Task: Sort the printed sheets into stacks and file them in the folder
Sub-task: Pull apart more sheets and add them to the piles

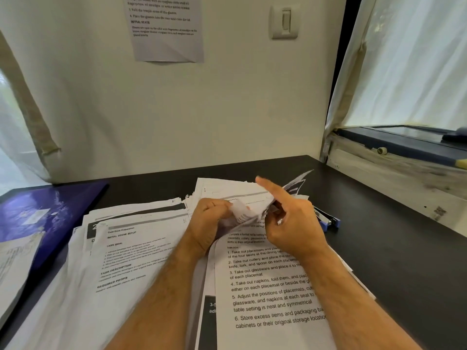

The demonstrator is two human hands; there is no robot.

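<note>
Printed sheets lie on a black table (404, 248) in two loose heaps. The left stack (121, 251) shows a page with task headings. The right stack (267, 286) shows a numbered list about table setting. Over the top of the right stack, my left hand (208, 224) pinches the curled upper edge of a sheet (241, 210). My right hand (290, 221) grips the same crumpled sheets from the right, its index finger sticking up. A blue folder (43, 210) lies open at the far left with pages inside.
A blue stapler (328, 221) sits just right of my right hand, partly hidden by it. A wall with a taped notice (166, 29) and a light switch (284, 21) stands behind the table. A window ledge (394, 168) runs along the right.
</note>
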